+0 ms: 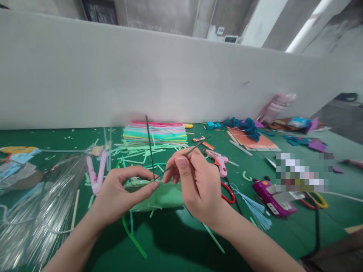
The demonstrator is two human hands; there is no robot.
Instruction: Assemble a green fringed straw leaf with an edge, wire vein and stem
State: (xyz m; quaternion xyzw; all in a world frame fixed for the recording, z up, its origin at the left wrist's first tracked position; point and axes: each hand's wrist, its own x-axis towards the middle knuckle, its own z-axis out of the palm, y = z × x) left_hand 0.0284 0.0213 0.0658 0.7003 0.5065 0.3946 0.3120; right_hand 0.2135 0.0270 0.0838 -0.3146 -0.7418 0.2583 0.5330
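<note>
**Two thin stems, one green foam piece, both of your hands at work**

Your left hand (119,196) and right hand (195,185) meet above the green table (297,230), with a pale green foam piece (161,198) held between them, just off the surface. The left thumb and forefinger are pinched together on the top edge of that piece, where a dark, thin stem (149,147) stands nearly upright, rising from the pinch toward the wall. Your right hand is closed in a pinch too, thumb uppermost, gripping a second thin stem (188,153) that slants up and to the right from the same meeting point; its lower end touches the spot where your left fingertips press. The foam piece is flat, soft-looking and mint coloured, its lower edge hanging below both hands, partly hidden by your right palm.

Around the hands, loose green foam strips (133,238) lie scattered on the table. A stack of coloured foam sheets (155,133) sits beyond the upright stem. A pink glue gun (218,160) lies just right of your right hand, with red-handled scissors (229,193) beside your wrist. A purple tool (272,198) rests farther right, and a clear plastic bundle (36,211) fills the left of the table, next to a pink clip-like tool (95,172).
</note>
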